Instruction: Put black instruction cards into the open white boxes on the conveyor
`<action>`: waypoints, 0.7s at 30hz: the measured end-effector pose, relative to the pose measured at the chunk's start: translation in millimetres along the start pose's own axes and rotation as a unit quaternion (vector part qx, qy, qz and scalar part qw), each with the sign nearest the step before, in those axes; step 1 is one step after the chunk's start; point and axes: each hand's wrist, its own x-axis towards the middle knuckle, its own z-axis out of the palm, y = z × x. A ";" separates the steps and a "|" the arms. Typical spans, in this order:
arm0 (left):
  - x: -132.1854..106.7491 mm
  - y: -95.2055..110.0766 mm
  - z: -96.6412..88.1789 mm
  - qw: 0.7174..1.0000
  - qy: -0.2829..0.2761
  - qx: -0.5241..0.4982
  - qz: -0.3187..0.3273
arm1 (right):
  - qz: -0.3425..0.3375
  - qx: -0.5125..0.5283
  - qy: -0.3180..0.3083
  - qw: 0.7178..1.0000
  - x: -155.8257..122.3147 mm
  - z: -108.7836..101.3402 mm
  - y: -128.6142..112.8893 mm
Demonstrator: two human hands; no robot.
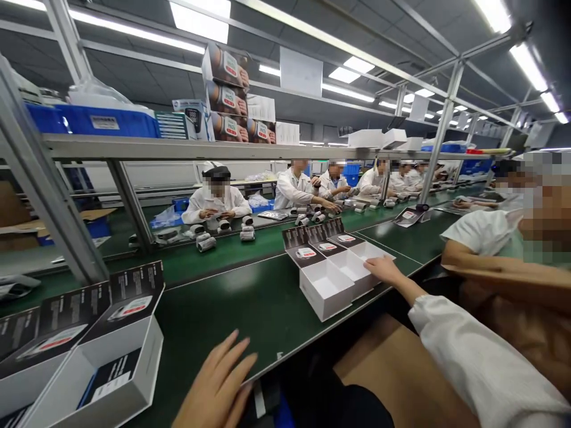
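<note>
Low over the bench's front edge, my left hand (218, 380) has its fingers spread and holds nothing. Stretched out to the right, my right hand (383, 268) grips the near edge of an open white box (363, 251), the farthest of three standing side by side. The nearest of those is a white box (328, 300) with nothing inside; their dark printed lids (307, 252) stand folded back. To the left of my left hand is another open white box (149, 368) with a dark printed booklet (113, 374) in it, beside a similar box.
Rolled cuff-like devices (206, 242) line the green bench (232, 297). Co-workers in white (217, 202) sit across it, and one person (486, 235) sits close on my right. A shelf (178, 148) overhead carries printed boxes (227, 98) and a blue bin (104, 122). Brown cardboard (383, 351) is below the bench edge.
</note>
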 end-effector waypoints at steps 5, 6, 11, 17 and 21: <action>74.9 33.8 29.0 0.979 -0.197 -0.038 -0.046 | -0.091 -0.003 -0.014 0.996 -39.9 15.0 -96.2; 75.8 37.5 27.4 0.969 -0.232 -0.027 -0.081 | -0.113 -0.003 -0.005 0.994 -54.3 17.1 -118.6; 24.0 18.7 -25.0 0.929 -0.296 0.097 -0.200 | -0.266 0.000 0.039 0.963 -129.8 18.0 -220.0; -32.1 -6.3 -74.4 0.898 -0.320 0.159 -0.256 | -0.308 -0.013 0.027 0.951 -159.8 16.6 -277.3; -54.3 -12.4 -78.1 0.902 -0.260 0.176 -0.297 | -0.345 0.030 0.100 0.933 -163.1 22.6 -267.0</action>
